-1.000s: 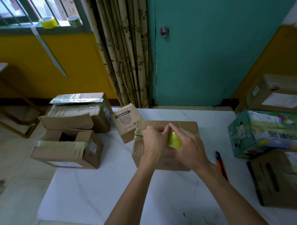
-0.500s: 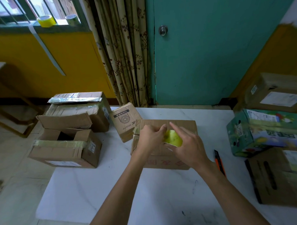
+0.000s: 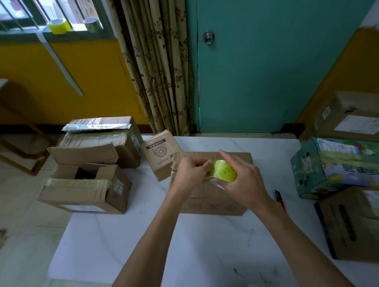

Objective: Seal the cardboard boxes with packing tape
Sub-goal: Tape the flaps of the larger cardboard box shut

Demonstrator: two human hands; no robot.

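Single view only, head-worn and wide-angle. Looks forward and down across white table (image 3: 188,246) from its near edge. Close on forearms: left hand (image 3: 190,173) and right hand (image 3: 242,184) at frame centre, meeting at yellow tape roll (image 3: 224,174) over cardboard box (image 3: 236,160). Faces teal door (image 3: 278,65) and floral curtain (image 3: 160,69) beyond far edge — barred window (image 3: 18,14) upper left, floor at left margin.

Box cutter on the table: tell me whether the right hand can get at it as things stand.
Probably yes, though not at once. The box cutter lies uncovered on the table close beside the right forearm, nothing between. But the right hand grips the tape roll, so it must let go first.
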